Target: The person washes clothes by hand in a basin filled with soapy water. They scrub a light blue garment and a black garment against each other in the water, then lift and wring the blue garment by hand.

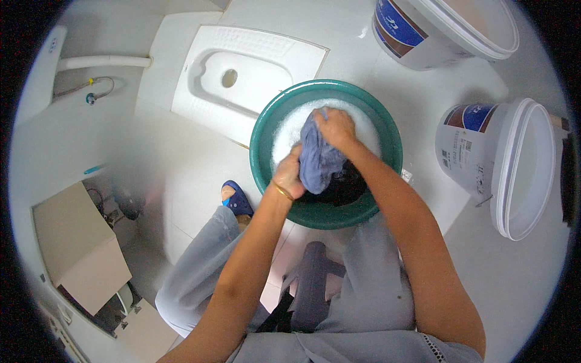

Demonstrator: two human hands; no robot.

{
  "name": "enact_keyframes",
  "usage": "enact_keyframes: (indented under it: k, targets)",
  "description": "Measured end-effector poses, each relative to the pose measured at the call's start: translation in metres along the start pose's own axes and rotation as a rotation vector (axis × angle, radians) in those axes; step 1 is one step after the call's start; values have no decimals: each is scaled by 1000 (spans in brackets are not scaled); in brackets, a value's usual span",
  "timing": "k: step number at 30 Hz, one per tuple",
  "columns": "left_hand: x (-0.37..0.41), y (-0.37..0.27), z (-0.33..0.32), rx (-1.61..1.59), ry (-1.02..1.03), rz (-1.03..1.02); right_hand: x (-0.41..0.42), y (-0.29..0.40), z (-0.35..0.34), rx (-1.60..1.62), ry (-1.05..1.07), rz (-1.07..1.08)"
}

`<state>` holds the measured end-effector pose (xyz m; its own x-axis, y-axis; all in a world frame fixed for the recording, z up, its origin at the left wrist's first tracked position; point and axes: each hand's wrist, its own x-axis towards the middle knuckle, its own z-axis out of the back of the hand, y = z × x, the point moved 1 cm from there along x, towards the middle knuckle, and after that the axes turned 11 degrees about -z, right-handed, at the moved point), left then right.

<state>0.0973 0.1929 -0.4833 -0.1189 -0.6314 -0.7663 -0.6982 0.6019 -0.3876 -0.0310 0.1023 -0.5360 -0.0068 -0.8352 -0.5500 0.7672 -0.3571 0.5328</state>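
Note:
A round green plastic basin [326, 86] stands on the floor before me, with white suds [283, 129] over its water. Both hands grip a wet blue-grey cloth [315, 156], bunched above the suds. My left hand [289, 174], with a gold bangle at the wrist, holds the cloth's lower left side. At its upper right end, my right hand [337, 129] has its fingers closed over the fabric. Dark fabric [347, 188] lies in the water beneath, partly hidden by the cloth and my right forearm.
A white squat toilet [245, 68] is set in the floor beyond the basin. Two white plastic buckets, one upper right [422, 36] and one at right [472, 149], bear printed labels. A cabinet [77, 240] stands at left. My slippered foot [236, 197] is left of the basin.

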Motion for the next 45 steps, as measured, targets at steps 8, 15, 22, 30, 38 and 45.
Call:
enact_keyframes:
  k: [8,15,22,30,38,45]
  targets:
    - [22,-31,49,2,-3,-50,19,-41,-53,48,123,333]
    - [4,-25,47,645,261,-359,-124,71,-13,113,103,605]
    - [13,9,8,-6,28,-81,-41,31,4,185,-76,127]
    - [7,8,8,51,2,-40,-22,20,-11,165,-100,79]
    - [12,-24,45,-86,-19,-12,26,-63,-41,133,-210,248]
    - [38,-9,107,-243,153,117,-126,62,-14,101,216,675]
